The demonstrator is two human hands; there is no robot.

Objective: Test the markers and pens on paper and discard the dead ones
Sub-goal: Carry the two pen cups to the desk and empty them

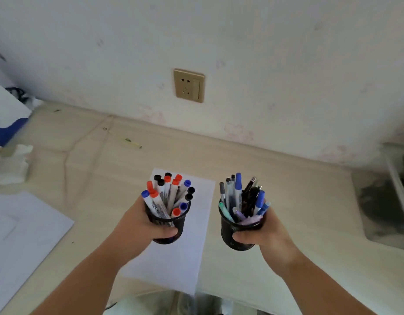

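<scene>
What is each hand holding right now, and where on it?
The left hand grips the marker cup around its mesh side; the right hand grips the pen cup likewise, thumbs in front.

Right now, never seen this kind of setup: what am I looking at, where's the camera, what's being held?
There is no machine here. One wide-angle camera sits on a person's head and looks forward and down, so the two bare arms coming in from the bottom are the person's own. The left hand grips a black mesh cup of markers with red, blue and black caps. The right hand grips a second mesh cup of pens. Below them, a white sheet of paper lies on a pale desk. Another sheet lies at the left. A wall socket sits on the wall behind.
</scene>
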